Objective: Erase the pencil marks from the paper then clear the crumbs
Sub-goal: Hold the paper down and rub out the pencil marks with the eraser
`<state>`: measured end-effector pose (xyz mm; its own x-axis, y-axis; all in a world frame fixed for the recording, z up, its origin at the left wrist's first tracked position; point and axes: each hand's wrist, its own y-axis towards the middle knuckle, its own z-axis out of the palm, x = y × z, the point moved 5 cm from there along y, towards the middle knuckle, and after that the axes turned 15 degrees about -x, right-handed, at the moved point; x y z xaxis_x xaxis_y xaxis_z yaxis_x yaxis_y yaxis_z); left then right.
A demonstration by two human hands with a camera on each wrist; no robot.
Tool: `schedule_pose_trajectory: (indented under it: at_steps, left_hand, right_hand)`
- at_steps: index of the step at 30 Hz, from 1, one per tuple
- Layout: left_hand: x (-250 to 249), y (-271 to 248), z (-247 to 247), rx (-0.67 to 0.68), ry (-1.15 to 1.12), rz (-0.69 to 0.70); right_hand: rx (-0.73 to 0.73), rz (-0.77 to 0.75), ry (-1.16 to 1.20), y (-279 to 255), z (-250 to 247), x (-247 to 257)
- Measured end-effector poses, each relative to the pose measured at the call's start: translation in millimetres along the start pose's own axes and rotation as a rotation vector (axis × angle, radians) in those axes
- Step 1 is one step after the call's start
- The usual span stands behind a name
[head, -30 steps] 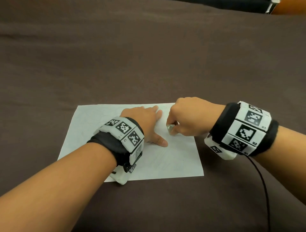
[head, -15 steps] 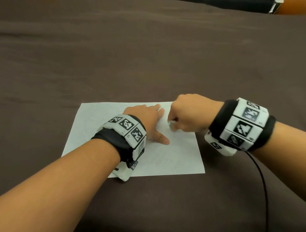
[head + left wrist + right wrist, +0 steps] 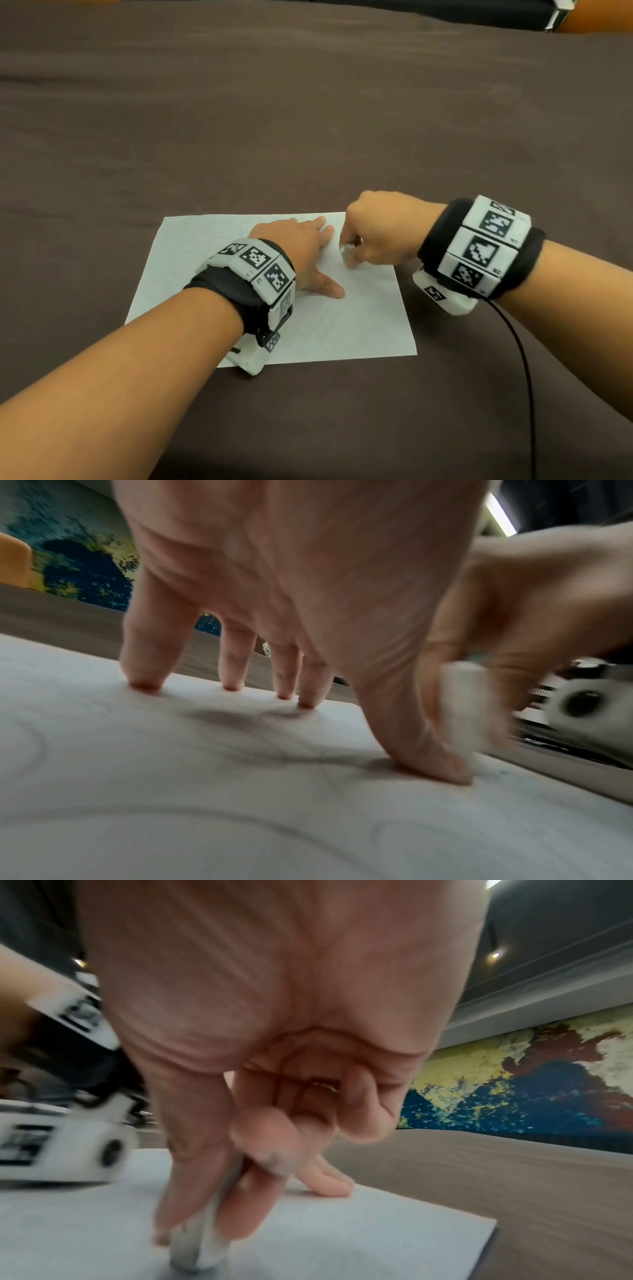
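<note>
brown cloth (image 3: 308, 120); right hand (image 3: 380, 236) pinches eraser (image 3: 346, 255).

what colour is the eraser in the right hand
White, greyed at its rubbing end; the eraser shows best in the right wrist view.

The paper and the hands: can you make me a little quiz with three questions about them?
1. True or false: the left hand lies flat with spread fingers on the paper.
2. What does the right hand pinch? A) a pencil B) a white eraser C) a brush
3. Fill in: faint pencil ____ show on the paper near the left thumb.

Key: 1 true. 2 B; its tip touches the paper. 3 lines.
</note>
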<state>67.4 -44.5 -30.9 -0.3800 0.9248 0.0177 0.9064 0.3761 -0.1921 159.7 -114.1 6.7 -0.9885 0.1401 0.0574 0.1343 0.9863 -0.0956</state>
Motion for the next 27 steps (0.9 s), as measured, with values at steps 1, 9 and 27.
schedule_pose_trajectory:
  at_steps: [1,9,27]
  left_hand:
    - [0.4,0.1,0.8,-0.002,0.002,0.001]
    - [-0.9,1.4,0.4,-0.008,0.003,0.0]
    - [-0.4,1.0,2.5,0.003,-0.003,-0.029]
  right_hand:
    - [0.02,-0.025,0.006,-8.6,3.2,4.1]
    - [0.158,-0.066,0.07,-31.4,7.8,13.7]
    - [0.226,-0.135,0.121,-51.1,14.3,31.6]
